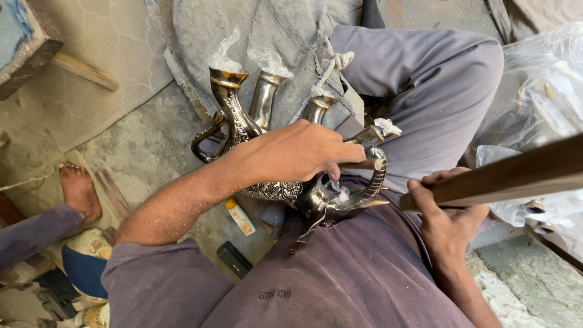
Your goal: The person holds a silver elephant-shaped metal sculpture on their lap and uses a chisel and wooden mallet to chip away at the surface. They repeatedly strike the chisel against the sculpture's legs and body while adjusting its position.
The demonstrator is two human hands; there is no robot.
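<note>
Small yellow-capped tube (239, 217), black flat bar (234, 259), clear plastic bags (540, 91), another person's bare foot (79, 189), wooden stick (85, 71)

- A metal pot (316, 194) is lying on the person's lap, in the middle.
- The left hand (297, 152) is resting on top of that pot, gripping a short rod (364, 164) that is sitting across it.
- The right hand (446, 203) is sitting to the right of the pot, holding the end of a long wooden stick (516, 173) that is running off to the right.
- Three more pots (261, 103) are standing in a row behind the left hand.
- Plastic bags (540, 91) are lying far right, behind the stick.
- A small bottle (240, 217) is lying on the floor (152, 146), left of the lap.
- Another person's bare foot (79, 191) is resting on the floor at far left.
</note>
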